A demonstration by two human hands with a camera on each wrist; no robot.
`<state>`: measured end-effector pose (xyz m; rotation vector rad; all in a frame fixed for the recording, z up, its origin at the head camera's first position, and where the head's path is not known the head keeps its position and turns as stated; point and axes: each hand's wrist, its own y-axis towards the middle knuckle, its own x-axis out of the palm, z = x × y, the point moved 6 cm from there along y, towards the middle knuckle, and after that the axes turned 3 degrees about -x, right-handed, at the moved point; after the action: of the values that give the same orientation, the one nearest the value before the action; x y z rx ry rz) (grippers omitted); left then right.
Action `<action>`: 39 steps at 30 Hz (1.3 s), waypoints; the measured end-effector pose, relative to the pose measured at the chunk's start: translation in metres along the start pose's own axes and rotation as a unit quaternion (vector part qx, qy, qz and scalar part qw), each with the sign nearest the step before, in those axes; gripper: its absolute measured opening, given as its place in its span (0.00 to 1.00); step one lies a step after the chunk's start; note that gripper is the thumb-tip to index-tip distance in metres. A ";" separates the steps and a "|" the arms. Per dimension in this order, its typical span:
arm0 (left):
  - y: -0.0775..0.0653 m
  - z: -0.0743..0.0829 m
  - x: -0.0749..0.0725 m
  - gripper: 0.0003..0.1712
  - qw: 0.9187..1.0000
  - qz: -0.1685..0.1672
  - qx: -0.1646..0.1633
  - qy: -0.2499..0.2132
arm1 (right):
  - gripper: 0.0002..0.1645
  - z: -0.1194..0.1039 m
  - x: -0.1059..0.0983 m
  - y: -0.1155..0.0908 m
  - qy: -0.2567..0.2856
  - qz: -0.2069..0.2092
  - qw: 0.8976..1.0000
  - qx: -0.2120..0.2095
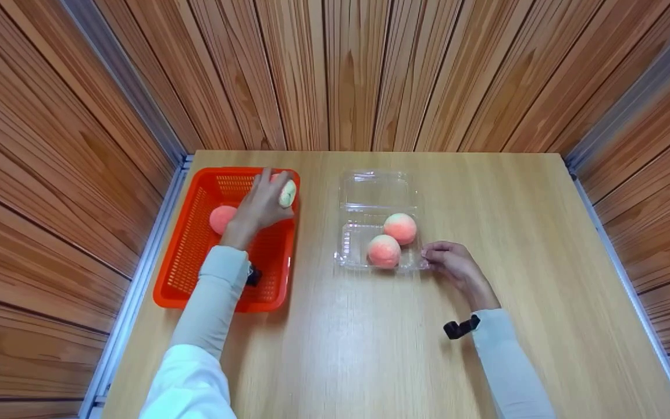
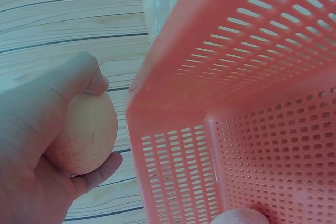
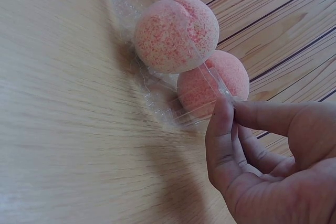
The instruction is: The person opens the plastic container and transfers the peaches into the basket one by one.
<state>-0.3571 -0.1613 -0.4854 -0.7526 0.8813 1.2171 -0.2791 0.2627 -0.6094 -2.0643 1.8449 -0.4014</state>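
My left hand grips a peach above the far right corner of an orange basket. In the left wrist view, thumb and fingers curl round that pale, pink-blushed peach, beside the basket wall. Another peach lies inside the basket, partly behind the left wrist in the head view. With thumb and fingertips my right hand pinches the near right corner of a clear plastic clamshell box. The box's lid is folded back. Two peaches sit in its right half.
Wooden plank walls enclose the light wood table at the back and both sides. Metal rails run along the table's sides. A strip of bare tabletop separates the basket from the clear box.
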 end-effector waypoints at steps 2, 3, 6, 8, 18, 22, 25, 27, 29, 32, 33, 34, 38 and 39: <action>0.000 -0.003 0.001 0.43 1.000 -0.005 -0.010 -0.007 | 0.19 0.000 0.001 0.000 -0.002 -0.004 1.000 -0.002; 0.000 -0.004 0.001 0.43 1.000 -0.008 -0.014 -0.010 | 0.20 0.000 0.001 0.000 -0.004 -0.004 1.000 -0.002; 0.000 -0.008 0.001 0.43 1.000 -0.010 -0.018 -0.014 | 0.20 0.000 0.001 0.000 -0.006 -0.002 1.000 -0.001; 0.000 -0.010 0.001 0.43 1.000 -0.009 -0.016 -0.013 | 0.20 -0.001 0.001 -0.001 -0.009 -0.002 1.000 0.000; -0.002 -0.018 0.002 0.42 0.999 -0.012 -0.025 -0.014 | 0.21 -0.002 0.000 -0.002 -0.013 0.001 1.000 0.008; -0.002 -0.021 0.002 0.42 0.999 -0.010 -0.032 -0.018 | 0.21 -0.001 -0.001 -0.001 -0.012 0.002 1.000 0.009; -0.002 -0.022 0.002 0.42 0.999 -0.005 -0.030 -0.016 | 0.20 -0.001 0.000 -0.001 0.002 -0.003 1.000 0.006; -0.002 -0.023 0.003 0.42 0.999 -0.004 -0.030 -0.013 | 0.19 -0.002 0.000 0.000 0.012 -0.005 1.000 0.002; -0.003 -0.025 0.004 0.42 0.999 -0.006 -0.034 -0.013 | 0.18 -0.002 0.000 0.000 0.016 -0.009 1.000 -0.002; -0.004 -0.027 0.005 0.43 0.999 -0.008 -0.038 -0.015 | 0.17 -0.002 0.000 -0.001 0.016 -0.008 1.000 -0.001; -0.004 -0.028 0.005 0.43 0.999 -0.009 -0.040 -0.017 | 0.17 -0.002 0.000 -0.001 0.016 -0.010 1.000 -0.001; -0.004 -0.029 0.006 0.44 0.999 -0.009 -0.042 -0.018 | 0.16 -0.002 0.000 -0.001 0.017 -0.009 1.000 0.001; -0.005 -0.033 0.008 0.45 0.999 -0.018 -0.046 -0.018 | 0.16 -0.002 0.001 -0.001 0.013 -0.007 1.000 0.002; -0.005 -0.034 0.009 0.46 0.998 -0.021 -0.048 -0.021 | 0.17 -0.002 0.001 -0.001 0.011 -0.006 1.000 0.003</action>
<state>-0.3565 -0.1878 -0.5092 -0.8170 0.7737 1.2411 -0.2787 0.2618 -0.6071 -2.0756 1.8426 -0.4334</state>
